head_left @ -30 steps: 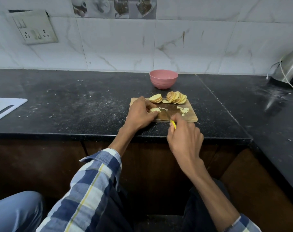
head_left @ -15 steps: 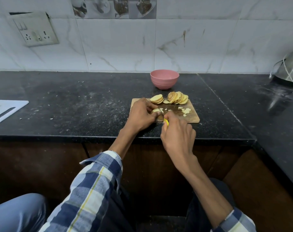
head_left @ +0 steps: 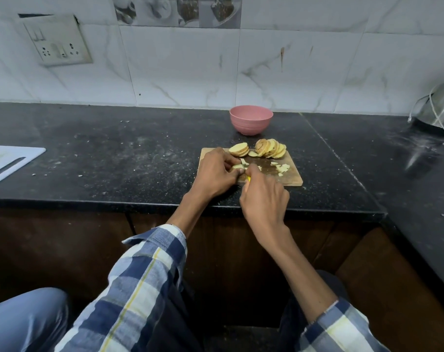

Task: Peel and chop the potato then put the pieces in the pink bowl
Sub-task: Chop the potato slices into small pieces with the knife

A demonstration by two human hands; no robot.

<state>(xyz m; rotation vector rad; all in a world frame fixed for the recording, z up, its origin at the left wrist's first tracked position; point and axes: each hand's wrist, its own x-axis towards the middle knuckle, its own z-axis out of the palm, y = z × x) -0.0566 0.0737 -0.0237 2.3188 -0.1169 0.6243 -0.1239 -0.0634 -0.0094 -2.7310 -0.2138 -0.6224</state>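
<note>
Chopping was mid-way. Left hand (head_left: 215, 172) was curled over a potato slice (head_left: 238, 166) at the near left of the wooden cutting board (head_left: 290, 177), fingertips pinning it down. Right hand (head_left: 264, 199) was closed round a knife with a yellow handle (head_left: 248, 179); only a sliver of the handle showed and the blade was hidden behind the hand.

Two stacks of round slices (head_left: 270, 148) sat along the far edge of the board, still uncut, some with skin at the rims. A few small chopped bits (head_left: 281, 168) lay on the right part of the board. The pink bowl (head_left: 251, 123) stood on the black counter (head_left: 114, 153) just beyond the board, and no pieces showed in it from this angle.

Risks, judged: the two hands were touching, so the blade was probably working very near the left fingertips, and a slip could nick them. The slice was small and thin and could skid under pressure. Loose bits near the board's edge could get knocked onto the gritty counter. A white board (head_left: 10, 161) lay well apart at far left.
</note>
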